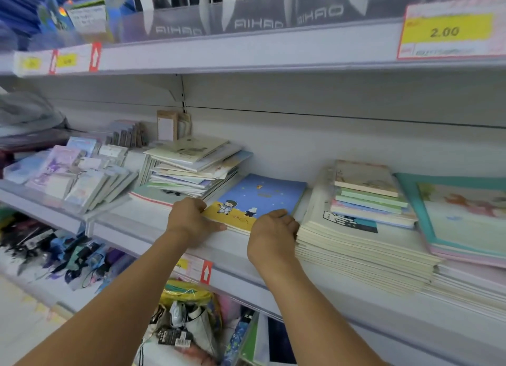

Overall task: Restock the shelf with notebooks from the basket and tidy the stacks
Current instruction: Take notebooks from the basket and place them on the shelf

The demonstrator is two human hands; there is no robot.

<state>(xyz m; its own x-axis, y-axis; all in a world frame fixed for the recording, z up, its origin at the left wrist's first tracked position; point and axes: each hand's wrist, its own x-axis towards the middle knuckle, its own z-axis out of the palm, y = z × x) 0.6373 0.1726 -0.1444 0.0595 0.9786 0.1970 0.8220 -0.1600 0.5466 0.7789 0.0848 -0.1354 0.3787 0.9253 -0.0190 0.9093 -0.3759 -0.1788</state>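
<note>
A blue and yellow notebook [260,198] with cartoon figures lies flat on the white shelf [153,229], between two stacks. My left hand [189,220] grips its near left corner. My right hand [273,237] holds its near right corner, against the tall cream stack [364,245] on the right. An untidy pile of pale notebooks [191,166] sits to the left, fanned at angles. A small pile of green, pink and cream notebooks [369,193] rests on top of the cream stack. No basket is in view.
A large teal-framed notebook pile [462,215] fills the far right of the shelf. Small notepads [82,174] lean in rows at the left. The shelf above carries a yellow price tag [446,32]. Below the shelf edge lie bags and packets [186,319].
</note>
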